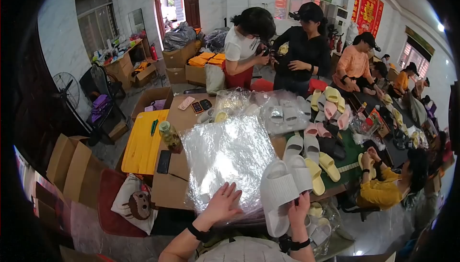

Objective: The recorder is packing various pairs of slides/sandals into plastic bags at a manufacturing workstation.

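My left hand [221,205] lies flat, fingers stretched, on the near edge of a stack of clear plastic bags [225,147] that glints under the light. Over the table's near edge, right of the stack, my right hand [300,210] is closed on a pair of white slippers [279,192]. The ribbed strap of the nearer slipper faces up, and the other one sits partly behind it. Their soles hide some of my right fingers. Both wrists wear dark bands.
Pale yellow slippers [328,166], pink and grey pairs crowd the table to the right. Bagged slippers [286,113] lie beyond the stack. A bottle [169,136], a black phone [163,162] and yellow packaging [145,142] are at left. Several people stand or sit around.
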A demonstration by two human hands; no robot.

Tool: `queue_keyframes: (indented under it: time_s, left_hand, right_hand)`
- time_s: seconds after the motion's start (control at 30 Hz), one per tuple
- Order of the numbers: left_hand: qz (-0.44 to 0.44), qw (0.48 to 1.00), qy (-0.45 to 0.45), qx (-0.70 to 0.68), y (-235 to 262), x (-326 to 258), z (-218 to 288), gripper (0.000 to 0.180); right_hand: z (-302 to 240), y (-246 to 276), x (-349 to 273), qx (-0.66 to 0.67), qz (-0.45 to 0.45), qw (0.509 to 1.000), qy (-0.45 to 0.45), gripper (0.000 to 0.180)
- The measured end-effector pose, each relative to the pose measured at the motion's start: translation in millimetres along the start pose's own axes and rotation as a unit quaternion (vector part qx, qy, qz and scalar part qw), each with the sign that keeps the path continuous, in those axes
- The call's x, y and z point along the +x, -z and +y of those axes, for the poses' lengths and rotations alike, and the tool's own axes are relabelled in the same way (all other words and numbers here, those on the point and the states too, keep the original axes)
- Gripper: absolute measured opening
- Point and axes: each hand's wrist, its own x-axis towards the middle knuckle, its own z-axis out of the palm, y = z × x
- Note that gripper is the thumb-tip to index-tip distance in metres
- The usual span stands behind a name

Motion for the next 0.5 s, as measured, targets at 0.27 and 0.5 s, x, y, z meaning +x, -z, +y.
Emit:
queue_keyframes:
  time_s: [0.27,0.5]
  left_hand:
    - [0.019,1.0,0.009,-0.013,-6.5,7.3,-3.8,0.066]
    - [0.042,0.991,0.054,-0.111,-1.8,17.1,-6.5,0.038]
  right_hand:
    - [-7.9,1.9,-1.2,-0.021,-0.004,0.999,0.027,0.039]
    - [-22.8,7.2,5.3,-0.017,-0.039,0.998,0.055,0.036]
